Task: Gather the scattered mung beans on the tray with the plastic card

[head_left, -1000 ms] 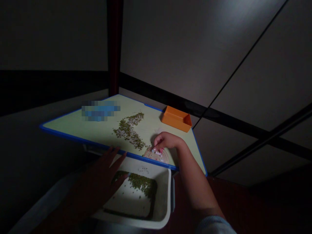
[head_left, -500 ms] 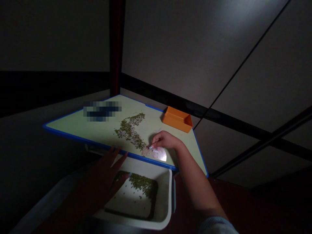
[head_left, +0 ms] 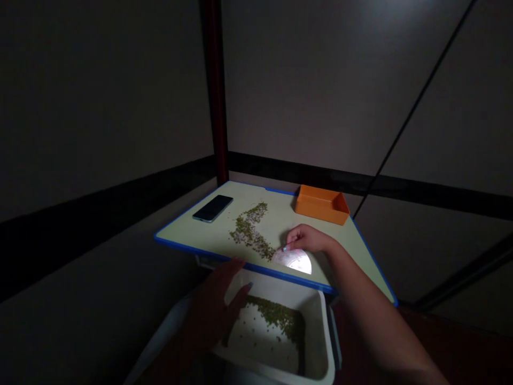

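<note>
On a pale board point(head_left: 276, 214) with a blue rim lies a strip of small green and pale bits point(head_left: 250, 230), like seeds or beans; I cannot tell which. My right hand point(head_left: 306, 238) is closed in a pinch at the upper edge of a thin, pale disc point(head_left: 294, 260). This disc is brightly lit and meets the near end of the strip. Below the board's front edge stands a white bin point(head_left: 326, 342) holding more green bits point(head_left: 276, 315). My left hand point(head_left: 218, 291) is open and in shadow, fingers apart, at the board's front edge over the bin's left side.
An orange open box point(head_left: 323, 208) stands at the board's back right corner. Toward the back left lies a phone point(head_left: 214, 207), its dark screen up. Grey walls point(head_left: 300, 96) close in behind the board, with a dark red post point(head_left: 216, 96) in the corner.
The view has swung left, so everything sits farther right and lower. My right hand keeps its pinch by the disc. The fingers of my left hand look closer together.
</note>
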`<act>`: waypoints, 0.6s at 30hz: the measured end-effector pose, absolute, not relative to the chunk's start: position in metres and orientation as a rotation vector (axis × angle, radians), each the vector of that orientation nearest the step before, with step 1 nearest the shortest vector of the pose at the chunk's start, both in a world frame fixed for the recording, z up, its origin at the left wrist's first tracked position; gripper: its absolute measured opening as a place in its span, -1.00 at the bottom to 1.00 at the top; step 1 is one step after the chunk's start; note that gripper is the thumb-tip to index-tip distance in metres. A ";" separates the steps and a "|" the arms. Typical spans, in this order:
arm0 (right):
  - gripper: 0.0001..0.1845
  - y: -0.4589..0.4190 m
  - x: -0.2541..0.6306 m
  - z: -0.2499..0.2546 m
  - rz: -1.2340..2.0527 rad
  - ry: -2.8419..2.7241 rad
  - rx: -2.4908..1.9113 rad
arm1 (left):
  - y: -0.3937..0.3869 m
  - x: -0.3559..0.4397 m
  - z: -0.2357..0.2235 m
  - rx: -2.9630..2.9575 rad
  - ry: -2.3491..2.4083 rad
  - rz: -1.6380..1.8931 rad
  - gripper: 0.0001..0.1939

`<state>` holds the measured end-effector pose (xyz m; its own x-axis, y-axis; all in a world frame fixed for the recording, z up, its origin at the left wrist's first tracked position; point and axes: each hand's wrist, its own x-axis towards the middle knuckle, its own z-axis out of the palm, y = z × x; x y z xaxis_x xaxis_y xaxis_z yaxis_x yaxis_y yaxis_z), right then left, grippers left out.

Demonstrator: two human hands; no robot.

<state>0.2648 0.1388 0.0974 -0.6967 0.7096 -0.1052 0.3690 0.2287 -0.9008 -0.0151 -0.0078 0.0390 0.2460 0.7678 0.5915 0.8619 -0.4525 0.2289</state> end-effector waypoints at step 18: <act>-0.53 0.144 0.267 0.091 1.437 -2.131 -1.017 | 0.150 -0.083 0.101 -2.220 -1.851 -0.512 -0.55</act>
